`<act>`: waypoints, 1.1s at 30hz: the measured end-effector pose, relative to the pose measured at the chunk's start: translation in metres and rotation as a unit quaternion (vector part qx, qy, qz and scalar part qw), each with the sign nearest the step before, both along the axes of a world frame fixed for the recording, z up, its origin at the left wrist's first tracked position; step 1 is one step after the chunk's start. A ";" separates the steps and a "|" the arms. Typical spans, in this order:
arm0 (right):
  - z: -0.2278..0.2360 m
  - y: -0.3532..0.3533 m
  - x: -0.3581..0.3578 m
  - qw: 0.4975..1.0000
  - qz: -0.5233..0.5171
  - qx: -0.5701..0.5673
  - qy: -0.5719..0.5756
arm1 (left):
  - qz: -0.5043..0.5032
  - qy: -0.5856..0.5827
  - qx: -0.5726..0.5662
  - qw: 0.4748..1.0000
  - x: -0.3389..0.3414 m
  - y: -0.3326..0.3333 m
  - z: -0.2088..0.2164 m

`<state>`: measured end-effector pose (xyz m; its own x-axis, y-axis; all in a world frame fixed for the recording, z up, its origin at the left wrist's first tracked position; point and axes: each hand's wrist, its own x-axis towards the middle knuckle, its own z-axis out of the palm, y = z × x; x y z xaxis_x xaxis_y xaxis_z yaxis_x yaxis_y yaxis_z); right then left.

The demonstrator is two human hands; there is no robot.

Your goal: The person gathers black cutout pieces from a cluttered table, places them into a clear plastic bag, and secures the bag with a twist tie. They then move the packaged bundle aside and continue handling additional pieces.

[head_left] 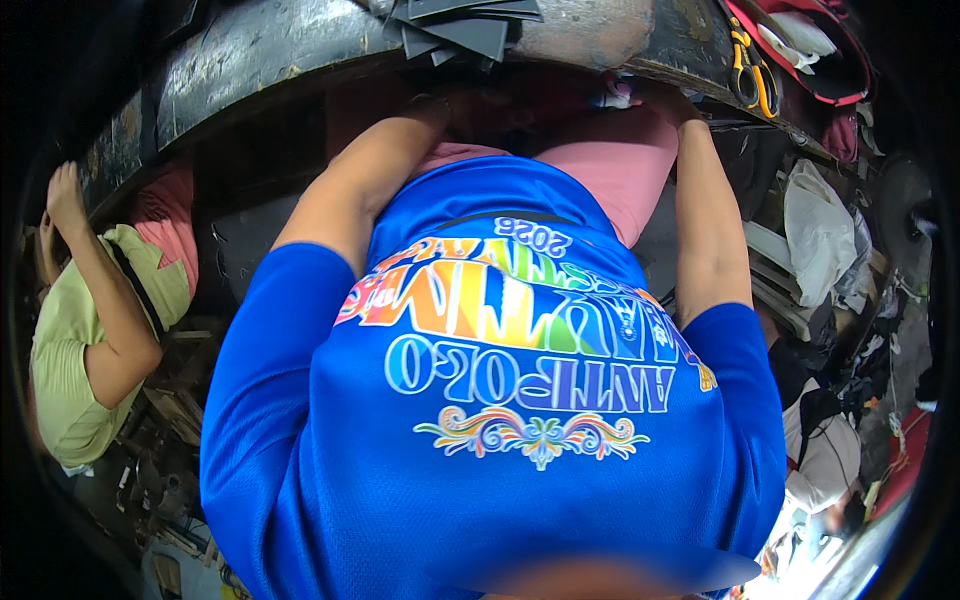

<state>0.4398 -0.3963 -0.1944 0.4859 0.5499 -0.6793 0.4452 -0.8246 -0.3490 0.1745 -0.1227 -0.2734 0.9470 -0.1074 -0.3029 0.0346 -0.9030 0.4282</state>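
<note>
Both of my arms reach forward to the shadow under the table's near edge, over my lap. My left hand is by my left thigh, mostly lost in the dark, its fingers hidden. My right hand is over my right thigh, close beneath the edge, and its fingers do not show clearly. Beside it lies a small white and multicoloured patch of what looks like cloth. Between the hands is something dark red, too shaded to make out. Pink trousers cover my legs.
Across the front runs a worn dark tabletop. On it lie black flat pieces, orange-handled scissors and a red bag. Someone in a yellow-green shirt sits at the left. A white plastic bag and clutter lie at the right.
</note>
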 end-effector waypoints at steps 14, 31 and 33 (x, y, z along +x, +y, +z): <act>0.020 -0.012 -0.044 0.963 0.114 -0.038 -0.241 | 0.097 -0.062 -0.266 0.957 0.033 -0.037 0.053; 0.034 -0.007 -0.095 0.638 -0.430 0.352 0.533 | 0.164 -0.066 -0.212 0.961 -0.003 -0.026 0.059; 0.038 -0.002 -0.103 0.570 -0.327 0.320 0.682 | 0.114 -0.086 -0.241 0.960 0.007 -0.027 0.033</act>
<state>0.3369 -0.3980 -0.1567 -0.0114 0.9018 -0.4320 -0.9306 -0.1676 -0.3255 0.1817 -0.1494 -0.2405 0.9941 0.0210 -0.1068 0.0994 -0.5752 0.8119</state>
